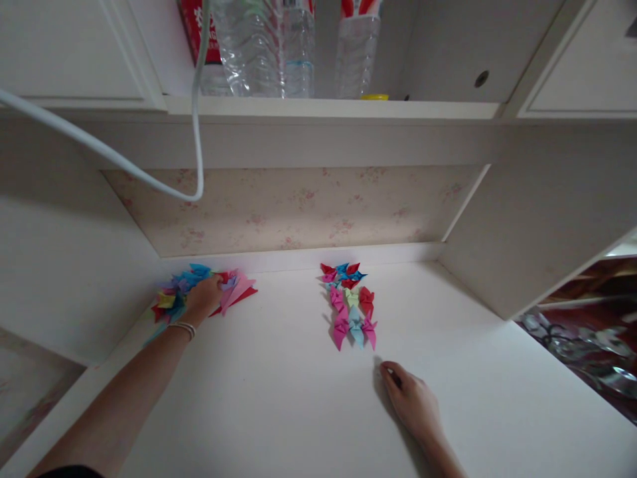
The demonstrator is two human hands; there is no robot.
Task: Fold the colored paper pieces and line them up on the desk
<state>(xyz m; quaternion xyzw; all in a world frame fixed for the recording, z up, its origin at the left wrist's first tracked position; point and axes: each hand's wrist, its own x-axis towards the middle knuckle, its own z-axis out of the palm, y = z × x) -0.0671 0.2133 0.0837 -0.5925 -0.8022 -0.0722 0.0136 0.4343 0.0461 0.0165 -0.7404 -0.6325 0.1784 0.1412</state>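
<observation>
My left hand reaches into a pile of folded paper cranes at the table's back left corner. Its fingers are closed on a crane there; the fingertips are partly hidden among the paper. Pink paper cranes lie just right of that hand. Toward the middle stand several paper cranes in close rows, with a light blue crane and a magenta crane in the front row. My right hand rests on the table in front of these rows, fingers curled together, with nothing visible in them.
The white tabletop runs between side panels, with a floral back wall behind. Above, a shelf holds clear plastic bottles. A white cable hangs down in front of the shelf at the upper left.
</observation>
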